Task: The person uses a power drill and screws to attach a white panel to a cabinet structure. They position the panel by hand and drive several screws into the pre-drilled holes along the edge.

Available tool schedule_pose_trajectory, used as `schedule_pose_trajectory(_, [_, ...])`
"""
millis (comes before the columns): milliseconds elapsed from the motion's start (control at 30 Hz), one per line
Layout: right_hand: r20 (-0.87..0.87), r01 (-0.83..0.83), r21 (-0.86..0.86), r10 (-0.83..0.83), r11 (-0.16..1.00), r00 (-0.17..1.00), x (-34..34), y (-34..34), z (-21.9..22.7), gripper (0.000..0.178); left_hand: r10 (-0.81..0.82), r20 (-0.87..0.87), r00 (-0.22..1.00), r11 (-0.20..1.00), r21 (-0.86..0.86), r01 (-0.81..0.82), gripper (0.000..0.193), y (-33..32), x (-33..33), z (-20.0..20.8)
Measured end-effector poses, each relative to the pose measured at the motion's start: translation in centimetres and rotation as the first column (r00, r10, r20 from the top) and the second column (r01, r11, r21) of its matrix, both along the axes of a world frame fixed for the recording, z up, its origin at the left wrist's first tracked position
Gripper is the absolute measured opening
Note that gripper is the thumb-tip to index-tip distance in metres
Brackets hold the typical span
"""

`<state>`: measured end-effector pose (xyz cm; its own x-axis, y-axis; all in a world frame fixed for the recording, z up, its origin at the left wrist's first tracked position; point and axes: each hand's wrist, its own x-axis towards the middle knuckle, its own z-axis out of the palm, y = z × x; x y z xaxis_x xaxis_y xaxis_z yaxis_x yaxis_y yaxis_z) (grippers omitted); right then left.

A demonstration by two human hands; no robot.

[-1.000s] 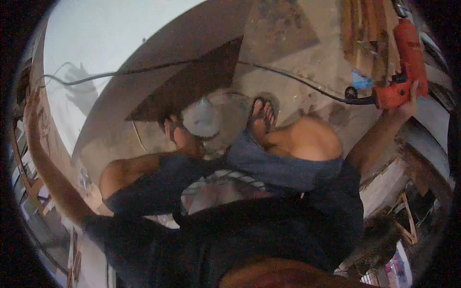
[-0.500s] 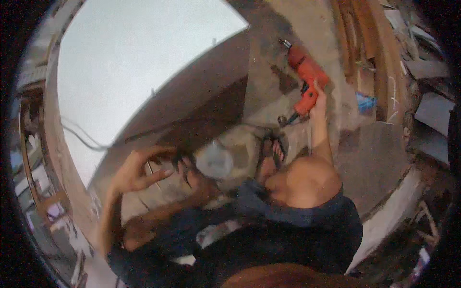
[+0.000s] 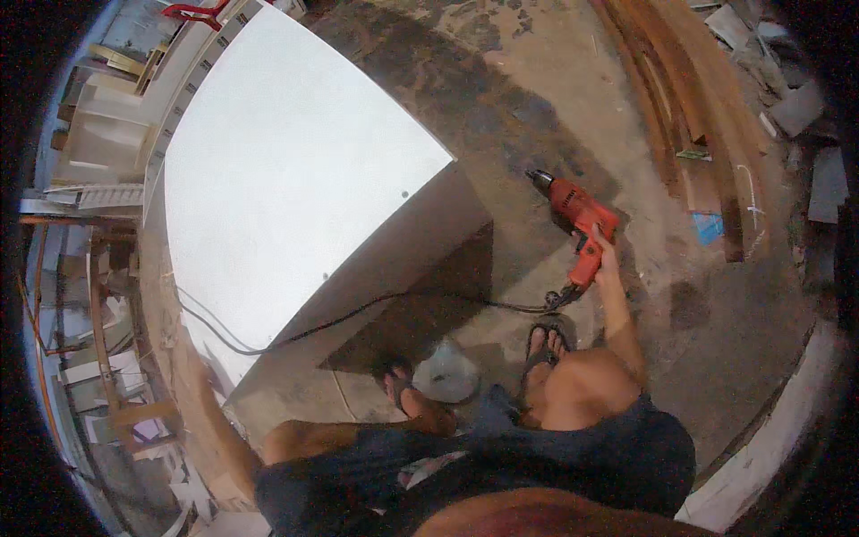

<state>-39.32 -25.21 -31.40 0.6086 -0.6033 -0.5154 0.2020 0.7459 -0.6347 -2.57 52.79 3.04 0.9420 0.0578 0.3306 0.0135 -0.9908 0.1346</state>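
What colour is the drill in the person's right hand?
The drill is orange-red; it shows best in the head view.

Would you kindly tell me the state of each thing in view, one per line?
Red drill: gripped by the right hand, chuck end pointing forward; running or not, unclear.
White panel: bright broad face up.
Cord: slack, curving across the white panel's near corner.
Pale translucent bundle: resting on the floor.
Wooden planks: lying side by side.

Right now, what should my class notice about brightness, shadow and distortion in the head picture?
In the head view, the white panel glares, nearly featureless; dark shadow lies along its lower-right side; its left edge bows; the red drill looks fairly sharp; the picture's corners are black.
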Motion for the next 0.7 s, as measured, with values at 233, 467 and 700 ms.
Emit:
schedule_pose_trajectory(233, [-0.444, -0.224, -0.561, -0.06, 0.797, 0.894, -0.8, 1.0, 3.0, 0.053, 0.124, -0.085, 0.989, 0.992, 0.0, -0.125, 0.048, 2.8, -1.1, -2.2])
schedule_pose_trajectory(467, [-0.509, -0.55, -0.83, -0.533, 0.096, 0.676, -0.6, 2.0, 7.6, 0.053, 0.12, -0.177, 0.977, 0.953, -0.254, -0.163, 0.05, -2.0, -0.8, -0.1])
schedule_pose_trajectory(700, [-0.289, -0.356, -0.901, 0.271, 0.246, 0.918, 9.6, 4.2, 25.3, 0.052, 0.28, -0.101, 0.955, 0.956, -0.067, -0.287, 0.055, -5.4, 2.4, -0.5])
